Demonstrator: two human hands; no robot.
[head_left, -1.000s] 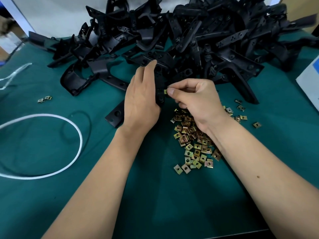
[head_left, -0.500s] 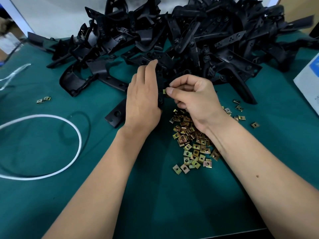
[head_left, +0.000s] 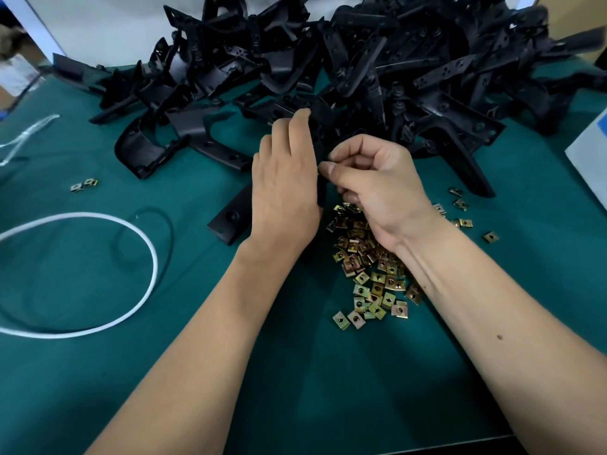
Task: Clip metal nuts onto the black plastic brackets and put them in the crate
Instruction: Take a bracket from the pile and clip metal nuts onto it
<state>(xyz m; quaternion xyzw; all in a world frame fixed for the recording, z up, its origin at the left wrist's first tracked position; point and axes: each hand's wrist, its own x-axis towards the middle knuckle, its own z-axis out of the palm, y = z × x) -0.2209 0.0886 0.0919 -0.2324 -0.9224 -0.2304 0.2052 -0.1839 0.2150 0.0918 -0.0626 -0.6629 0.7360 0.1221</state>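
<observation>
My left hand [head_left: 282, 192] grips a black plastic bracket [head_left: 228, 220], whose lower end sticks out below the palm on the green mat. My right hand [head_left: 371, 182] pinches a small metal nut against the bracket's edge between thumb and forefinger; the nut is almost hidden by the fingertips. A heap of brass-coloured metal nuts [head_left: 374, 277] lies under my right wrist. A big pile of black brackets [head_left: 361, 70] fills the back of the table. No crate is in view.
A white cord loop [head_left: 138, 234] lies on the green mat [head_left: 98, 372] at the left. Two loose nuts [head_left: 83, 184] sit left of the brackets, and a few more [head_left: 461, 205] lie right of my wrist. A white box corner [head_left: 591, 159] stands at the right edge.
My right thumb and forefinger have pushed the nut further onto the bracket's edge, so it shows less. Both hands stay in the same place.
</observation>
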